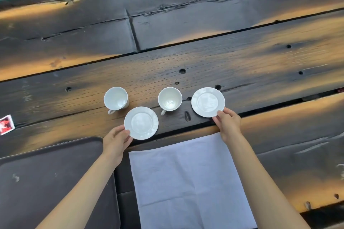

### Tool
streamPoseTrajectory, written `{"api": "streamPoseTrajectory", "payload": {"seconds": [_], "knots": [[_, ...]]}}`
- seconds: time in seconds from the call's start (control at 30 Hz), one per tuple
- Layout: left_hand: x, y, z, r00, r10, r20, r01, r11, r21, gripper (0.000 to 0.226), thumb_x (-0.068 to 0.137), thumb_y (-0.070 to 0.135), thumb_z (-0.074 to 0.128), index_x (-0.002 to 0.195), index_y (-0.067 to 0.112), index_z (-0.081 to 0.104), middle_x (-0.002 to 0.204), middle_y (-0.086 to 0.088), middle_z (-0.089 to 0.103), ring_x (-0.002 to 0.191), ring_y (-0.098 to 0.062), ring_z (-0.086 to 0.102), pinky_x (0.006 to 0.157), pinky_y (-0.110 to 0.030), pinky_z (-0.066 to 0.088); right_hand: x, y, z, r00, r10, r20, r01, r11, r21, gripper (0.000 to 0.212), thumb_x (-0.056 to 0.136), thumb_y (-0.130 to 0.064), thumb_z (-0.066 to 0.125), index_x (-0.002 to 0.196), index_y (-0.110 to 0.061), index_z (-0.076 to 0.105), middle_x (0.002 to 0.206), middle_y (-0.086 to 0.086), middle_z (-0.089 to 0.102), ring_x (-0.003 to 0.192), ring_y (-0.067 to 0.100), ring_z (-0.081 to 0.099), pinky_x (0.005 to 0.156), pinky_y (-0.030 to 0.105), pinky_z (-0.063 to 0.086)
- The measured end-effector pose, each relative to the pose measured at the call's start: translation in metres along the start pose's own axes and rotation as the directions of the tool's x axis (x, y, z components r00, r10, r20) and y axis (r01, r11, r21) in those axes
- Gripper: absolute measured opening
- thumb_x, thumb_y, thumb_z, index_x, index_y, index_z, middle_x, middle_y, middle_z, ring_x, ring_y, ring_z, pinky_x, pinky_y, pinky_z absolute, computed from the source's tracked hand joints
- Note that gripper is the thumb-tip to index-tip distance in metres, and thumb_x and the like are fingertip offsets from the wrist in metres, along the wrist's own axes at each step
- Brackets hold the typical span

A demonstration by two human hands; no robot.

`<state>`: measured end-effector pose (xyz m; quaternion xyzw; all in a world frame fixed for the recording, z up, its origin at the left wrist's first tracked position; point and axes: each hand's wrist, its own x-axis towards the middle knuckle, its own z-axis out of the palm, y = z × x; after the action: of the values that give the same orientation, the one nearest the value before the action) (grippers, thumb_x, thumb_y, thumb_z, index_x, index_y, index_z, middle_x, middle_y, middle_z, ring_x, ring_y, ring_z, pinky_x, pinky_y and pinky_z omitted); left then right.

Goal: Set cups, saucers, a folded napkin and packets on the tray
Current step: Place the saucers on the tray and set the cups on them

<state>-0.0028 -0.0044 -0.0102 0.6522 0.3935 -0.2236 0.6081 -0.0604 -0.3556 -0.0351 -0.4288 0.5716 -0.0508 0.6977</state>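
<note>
Both hands pinch a saucer rim: left hand (116, 138) on the near saucer (141, 122), right hand (227, 124) on the far-right saucer (208, 102). Both saucers sit on the bench (242, 57), not lifted as far as visible. Tray (55, 173) lies near-left, just beside the left hand, so that saucer likely goes first. Cups (115, 98) (170, 99) stand behind; napkin (186, 176) unfolded.

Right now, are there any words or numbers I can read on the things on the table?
None can be read.
Red and white packet at the table's left edge: has printing, but it is too blurred to read.
Cups, saucers, napkin and tray: no writing shows.
</note>
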Motion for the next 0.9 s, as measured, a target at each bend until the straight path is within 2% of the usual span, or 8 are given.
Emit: {"api": "streamPoseTrajectory", "payload": {"seconds": [0.13,0.23,0.33,0.47,0.53,0.6,0.7,0.9], "knots": [[-0.008,-0.001,-0.006,1.0,-0.014,-0.016,0.014,1.0,-0.009,0.027,0.095,0.002,0.063,0.121,0.009,0.065,0.122,-0.008,0.069,0.112,-0.023,0.066,0.087,-0.032,0.056,-0.011,0.002,-0.01,1.0,-0.019,0.025,0.019,1.0,-0.011,0.027,0.098,0.0,0.057,0.125,-0.003,0.061,0.12,0.012,0.07,0.105,0.019,0.071,0.072,0.018,0.06],[-0.017,-0.002,-0.012,1.0,-0.009,-0.029,0.008,1.0,-0.025,0.028,0.095,0.001,0.063,0.122,0.008,0.065,0.123,-0.008,0.069,0.111,-0.023,0.066,0.087,-0.033,0.056,-0.025,0.005,-0.017,0.999,-0.027,0.03,0.027,1.0,0.005,0.027,0.098,0.0,0.058,0.124,-0.003,0.061,0.113,0.008,0.07,0.101,0.016,0.07,0.065,0.015,0.06],[-0.029,-0.005,-0.02,0.999,-0.009,-0.037,0.007,0.998,-0.055,0.026,0.095,0.0,0.063,0.119,0.009,0.066,0.121,-0.008,0.07,0.108,-0.022,0.068,0.085,-0.033,0.057,-0.04,0.01,-0.026,0.998,-0.042,0.056,0.042,0.999,0.009,0.021,0.098,0.002,0.058,0.116,-0.005,0.064,0.111,0.009,0.072,0.1,0.016,0.071,0.065,0.016,0.06],[-0.047,-0.012,-0.035,1.0,0.003,-0.009,-0.004,0.992,-0.124,0.024,0.095,-0.001,0.062,0.117,0.007,0.067,0.117,-0.009,0.072,0.108,-0.023,0.07,0.081,-0.03,0.057,-0.061,0.019,-0.037,0.994,-0.061,0.09,0.06,0.998,0.015,0.016,0.097,0.001,0.06,0.103,-0.01,0.068,0.11,0.005,0.071,0.101,0.017,0.074,0.077,0.023,0.062],[-0.056,-0.015,-0.044,1.0,0.011,-0.007,-0.012,0.989,-0.149,0.024,0.095,-0.001,0.063,0.117,0.007,0.067,0.116,-0.008,0.073,0.107,-0.023,0.07,0.077,-0.028,0.057,-0.072,0.025,-0.041,0.991,-0.083,0.102,0.081,0.996,0.021,0.014,0.096,0.002,0.061,0.097,-0.011,0.068,0.097,-0.009,0.067,0.091,0.011,0.075,0.076,0.023,0.062],[-0.063,-0.018,-0.054,1.0,0.017,-0.008,-0.018,0.987,-0.16,0.025,0.094,0.0,0.064,0.118,0.008,0.068,0.116,-0.007,0.073,0.106,-0.022,0.071,0.074,-0.026,0.058,-0.085,0.031,-0.046,0.984,-0.11,0.139,0.11,0.994,0.007,0.014,0.096,0.002,0.06,0.1,-0.008,0.07,0.085,-0.013,0.07,0.085,0.007,0.076,0.072,0.02,0.061],[-0.072,-0.025,-0.073,0.999,0.036,-0.007,-0.037,0.982,-0.183,0.025,0.094,0.001,0.064,0.116,0.011,0.07,0.117,-0.006,0.073,0.107,-0.021,0.071,0.075,-0.026,0.058,-0.106,0.041,-0.048,0.979,-0.104,0.174,0.105,0.994,0.001,0.016,0.096,0.0,0.061,0.105,-0.011,0.069,0.096,-0.005,0.079,0.091,0.01,0.076,0.072,0.019,0.06],[-0.083,-0.043,-0.115,0.998,0.064,-0.005,-0.063,0.962,-0.266,0.027,0.093,-0.001,0.065,0.114,0.015,0.07,0.115,-0.004,0.074,0.105,-0.02,0.072,0.081,-0.029,0.058,-0.152,0.065,-0.037,0.966,-0.095,0.239,0.115,0.991,-0.071,0.018,0.097,-0.002,0.061,0.111,-0.01,0.067,0.111,0.008,0.075,0.105,0.023,0.073,0.072,0.02,0.061]]}}
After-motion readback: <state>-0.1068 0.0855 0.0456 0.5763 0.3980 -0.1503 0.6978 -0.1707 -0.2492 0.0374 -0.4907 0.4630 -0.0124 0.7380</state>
